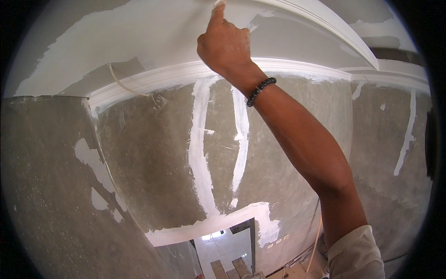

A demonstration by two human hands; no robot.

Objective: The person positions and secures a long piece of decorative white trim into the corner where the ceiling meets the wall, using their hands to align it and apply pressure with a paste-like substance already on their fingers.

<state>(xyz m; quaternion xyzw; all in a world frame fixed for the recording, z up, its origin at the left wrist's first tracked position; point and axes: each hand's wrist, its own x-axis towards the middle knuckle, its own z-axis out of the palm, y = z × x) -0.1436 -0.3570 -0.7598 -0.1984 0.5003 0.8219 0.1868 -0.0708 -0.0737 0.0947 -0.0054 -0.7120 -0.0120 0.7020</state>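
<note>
My right hand (225,45) is raised to the ceiling at the top of the head view, its back toward me. The index finger points upward, with white at its tip, beside the pale ceiling coating (153,28). The other fingers are curled under, so whatever they may hold is hidden. A dark braided bracelet (261,91) circles the wrist, and a light sleeve (355,251) ends above the elbow. Close to the hand runs a white ceiling moulding (297,10). My left hand is out of view.
White cornice (153,80) follows the top of the grey wall (144,153), which bears white filler stripes (200,149). A pale cable (118,81) hangs from the ceiling. Below is an opening (227,246) edged with filler, near wall boxes (278,242) and an orange cable (314,246).
</note>
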